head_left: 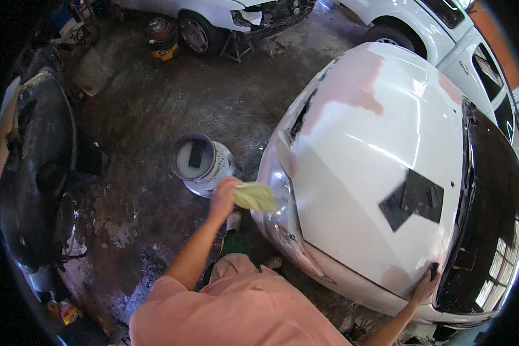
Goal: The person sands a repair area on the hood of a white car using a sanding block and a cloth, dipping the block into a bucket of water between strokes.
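Observation:
My left hand [224, 195] is closed around one end of a pale yellow-green cloth [255, 197], which hangs out to the right beside the car's headlight [281, 199]. Just beyond that hand stands a bucket [213, 167] with whitish liquid and a dark block in it, on a perforated metal stand. At the far right my right hand [427, 286] rests on the rear corner of the white bonnet [352, 173], its fingers around a small black object [434, 269] whose kind I cannot make out. Dark sheets, probably sandpaper [412, 199], lie on the bonnet.
Pinkish filler patches [352, 81] mark the bonnet, and the dark windscreen [493, 213] lies behind it. A black bumper [34, 167] stands at the left. Another white car [207, 11] on stands and an orange-black vacuum cleaner [162, 41] are at the back.

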A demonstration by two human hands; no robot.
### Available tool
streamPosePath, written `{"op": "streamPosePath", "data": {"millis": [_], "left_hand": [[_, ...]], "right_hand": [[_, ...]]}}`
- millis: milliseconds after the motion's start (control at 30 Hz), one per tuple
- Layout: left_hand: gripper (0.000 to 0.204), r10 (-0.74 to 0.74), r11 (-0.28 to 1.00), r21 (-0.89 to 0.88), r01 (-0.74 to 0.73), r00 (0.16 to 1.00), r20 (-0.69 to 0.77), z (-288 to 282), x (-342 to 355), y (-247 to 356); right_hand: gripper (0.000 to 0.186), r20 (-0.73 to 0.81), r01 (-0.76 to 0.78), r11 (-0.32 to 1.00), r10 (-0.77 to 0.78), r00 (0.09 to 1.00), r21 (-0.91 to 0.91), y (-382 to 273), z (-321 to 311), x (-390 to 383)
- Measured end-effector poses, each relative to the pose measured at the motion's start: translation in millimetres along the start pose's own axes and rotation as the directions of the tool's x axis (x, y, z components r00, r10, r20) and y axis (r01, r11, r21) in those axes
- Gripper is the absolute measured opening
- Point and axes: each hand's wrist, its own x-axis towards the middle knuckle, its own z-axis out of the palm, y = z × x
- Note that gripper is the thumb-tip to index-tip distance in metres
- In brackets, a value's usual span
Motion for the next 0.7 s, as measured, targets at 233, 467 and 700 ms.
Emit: {"op": "streamPosePath", "data": {"millis": [233, 467, 700], "left_hand": [[0.027, -0.171, 0.751, 0.655, -0.082, 0.934, 0.313, -106.0, 161.9, -271.4], [0.042, -0.591, 0.664, 0.719, 0.205, 0.732, 0.337, -42.2, 219.0, -307.6], [0.043, -0.445, 0.828, 0.533, 0.174, 0.783, 0.435, -15.5, 208.0, -232.7]], "right_hand": [[0.053, -0.012, 0.025, 0.998, -0.026, 1.000, -0.060, 1.7, -20.8, 28.9], [0.050, -0.056, -0.104, 0.986, 0.098, 0.994, -0.128, -53.6, -4.5, 18.4], [0.049, 0.033, -0.301, 0.948, 0.306, 0.951, -0.104, -86.5, -16.8, 10.1]]}}
